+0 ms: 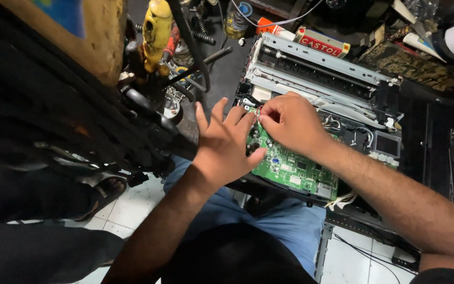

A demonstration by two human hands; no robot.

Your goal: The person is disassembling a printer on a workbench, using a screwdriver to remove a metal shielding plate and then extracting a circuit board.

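Pinched tight, right hand (289,122) fingertips grip small wire/connector at top-left edge of green circuit board (292,168), which sits at 4 o'clock from that pinch, inside opened printer chassis (321,68). Left hand (226,147) open, fingers spread, holding nothing, palm resting on board's left edge. Yellow tool (157,31) at 11 o'clock, well apart. Tight room: clutter crowds chassis all round.

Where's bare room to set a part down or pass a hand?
Bare white floor tile between the sandal and the blue-jeaned knee; more at lower right beside the cable. Crowded: green circuit board under both hands, left hand, right hand; cluttered around the yellow tool.
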